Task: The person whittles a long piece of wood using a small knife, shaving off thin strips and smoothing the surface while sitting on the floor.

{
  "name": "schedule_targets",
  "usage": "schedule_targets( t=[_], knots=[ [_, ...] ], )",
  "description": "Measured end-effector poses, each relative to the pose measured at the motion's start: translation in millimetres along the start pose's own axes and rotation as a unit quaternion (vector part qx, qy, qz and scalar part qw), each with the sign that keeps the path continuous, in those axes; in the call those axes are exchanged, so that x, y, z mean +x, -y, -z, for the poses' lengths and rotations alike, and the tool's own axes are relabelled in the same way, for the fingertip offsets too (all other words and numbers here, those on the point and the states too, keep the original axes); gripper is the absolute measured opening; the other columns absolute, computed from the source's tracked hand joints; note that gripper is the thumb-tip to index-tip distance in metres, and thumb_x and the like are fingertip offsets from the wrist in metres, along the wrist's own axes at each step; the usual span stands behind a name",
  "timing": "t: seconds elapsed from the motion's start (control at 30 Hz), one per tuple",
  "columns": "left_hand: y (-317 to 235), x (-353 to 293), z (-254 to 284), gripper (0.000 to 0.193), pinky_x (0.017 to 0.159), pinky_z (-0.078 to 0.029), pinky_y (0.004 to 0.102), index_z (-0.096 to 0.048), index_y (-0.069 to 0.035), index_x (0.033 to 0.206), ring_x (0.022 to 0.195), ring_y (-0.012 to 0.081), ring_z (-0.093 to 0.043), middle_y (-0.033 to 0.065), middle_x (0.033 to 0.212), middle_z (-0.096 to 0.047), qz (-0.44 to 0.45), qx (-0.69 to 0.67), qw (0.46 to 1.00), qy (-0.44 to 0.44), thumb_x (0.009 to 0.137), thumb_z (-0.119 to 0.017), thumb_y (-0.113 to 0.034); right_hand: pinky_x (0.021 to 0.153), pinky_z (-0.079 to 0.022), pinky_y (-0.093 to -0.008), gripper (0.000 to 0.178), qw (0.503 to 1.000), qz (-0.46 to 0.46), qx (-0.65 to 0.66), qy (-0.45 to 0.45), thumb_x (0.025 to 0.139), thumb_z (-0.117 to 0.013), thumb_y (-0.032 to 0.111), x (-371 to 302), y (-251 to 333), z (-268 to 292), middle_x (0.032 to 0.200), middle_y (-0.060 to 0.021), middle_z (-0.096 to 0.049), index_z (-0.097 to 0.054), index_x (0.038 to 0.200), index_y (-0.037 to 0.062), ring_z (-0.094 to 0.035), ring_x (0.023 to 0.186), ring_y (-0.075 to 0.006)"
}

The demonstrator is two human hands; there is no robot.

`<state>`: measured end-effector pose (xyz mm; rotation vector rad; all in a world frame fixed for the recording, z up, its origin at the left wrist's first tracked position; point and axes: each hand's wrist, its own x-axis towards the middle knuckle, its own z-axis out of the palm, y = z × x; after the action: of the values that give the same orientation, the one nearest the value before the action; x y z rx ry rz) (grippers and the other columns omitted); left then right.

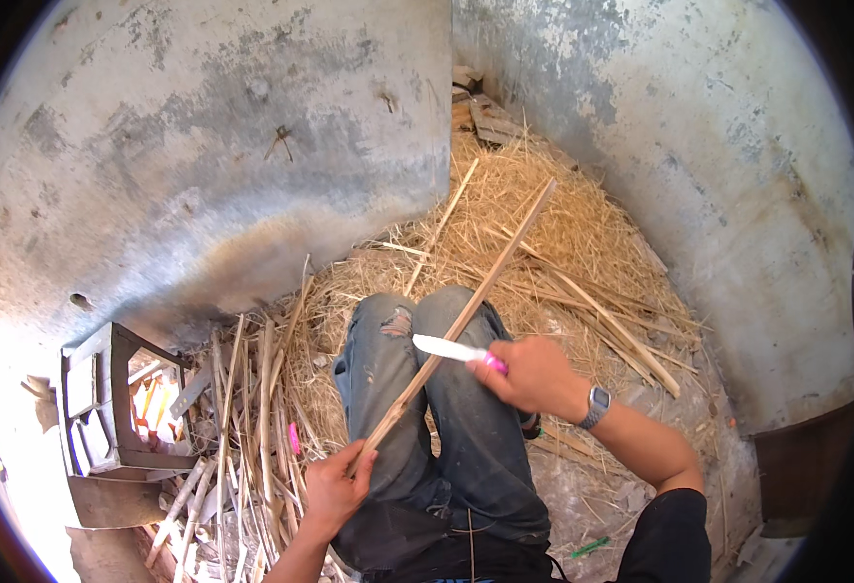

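A long, thin wooden strip (490, 277) slants across my lap, its far end up over the straw and its near end in my left hand. My left hand (335, 489) is closed round that lower end, beside my thigh. In my right hand (541, 377) is a knife (449, 349) with a pale blade and a pink handle. The blade points left and lies across the strip at about its middle; whether it cuts into the wood I cannot tell. The knife handle is mostly hidden by my fingers. A watch sits on my right wrist.
Shavings and straw (553, 209) pile up ahead between two weathered walls (223, 117). More loose strips (621, 335) lie on the right of the pile, and several sticks (223, 428) on the left. A dark wooden frame (106, 398) stands at left. A green object (590, 547) lies low right.
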<state>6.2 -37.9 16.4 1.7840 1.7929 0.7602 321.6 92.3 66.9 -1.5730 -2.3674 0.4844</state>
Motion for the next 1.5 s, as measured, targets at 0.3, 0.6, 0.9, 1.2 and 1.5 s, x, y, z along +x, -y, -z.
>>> schedule_targets(
  t=[0.3, 0.6, 0.9, 1.2, 1.5],
  knots=[
    [8, 0, -6, 0.023, 0.053, -0.047, 0.0321, -0.076, 0.0, 0.107, 0.054, 0.0195, -0.064, 0.0154, 0.066, -0.066, -0.022, -0.034, 0.999, -0.013, 0.093, -0.077, -0.019, 0.057, -0.055, -0.0505, 0.056, 0.996, -0.065, -0.052, 0.015, 0.098, -0.058, 0.055, -25, -5, 22, 0.063, -0.0206, -0.067, -0.076, 0.083, 0.0039, -0.068, 0.06, -0.0409],
    [-2, 2, 4, 0.026, 0.054, -0.051, 0.0357, -0.076, -0.001, 0.108, 0.058, 0.0299, -0.07, 0.0198, 0.072, -0.07, 0.026, -0.05, 0.998, 0.018, 0.092, -0.079, -0.021, 0.056, -0.054, -0.0491, 0.059, 0.992, -0.078, -0.096, 0.016, 0.098, -0.056, 0.055, -24, -8, 29, 0.063, -0.0204, -0.067, -0.077, 0.078, 0.0042, -0.069, 0.06, -0.0397],
    [-1, 2, 4, 0.027, 0.054, -0.051, 0.0356, -0.076, 0.001, 0.109, 0.057, 0.029, -0.07, 0.0194, 0.071, -0.07, 0.012, -0.045, 0.999, 0.024, 0.092, -0.079, -0.02, 0.056, -0.053, -0.0481, 0.053, 0.987, -0.09, -0.123, 0.045, 0.098, -0.058, 0.053, -18, -5, 32, 0.062, -0.0184, -0.067, -0.077, 0.079, 0.0068, -0.068, 0.059, -0.0381],
    [-1, 4, 5, 0.026, 0.053, -0.05, 0.0356, -0.076, 0.0, 0.11, 0.055, 0.0287, -0.068, 0.0187, 0.07, -0.069, 0.013, -0.048, 0.998, 0.028, 0.093, -0.078, -0.021, 0.056, -0.054, -0.0493, 0.06, 0.99, -0.083, -0.111, 0.029, 0.098, -0.054, 0.055, -17, -6, 32, 0.062, -0.0206, -0.066, -0.075, 0.075, 0.0038, -0.069, 0.059, -0.0394],
    [-1, 4, 5, 0.027, 0.054, -0.051, 0.0362, -0.075, 0.002, 0.108, 0.058, 0.0302, -0.07, 0.0197, 0.071, -0.069, 0.014, -0.037, 0.999, 0.028, 0.092, -0.079, -0.02, 0.053, -0.052, -0.0472, 0.052, 0.987, -0.073, -0.14, 0.027, 0.099, -0.058, 0.052, -17, -5, 33, 0.059, -0.0179, -0.064, -0.078, 0.082, 0.0069, -0.067, 0.056, -0.0369]
  ],
)
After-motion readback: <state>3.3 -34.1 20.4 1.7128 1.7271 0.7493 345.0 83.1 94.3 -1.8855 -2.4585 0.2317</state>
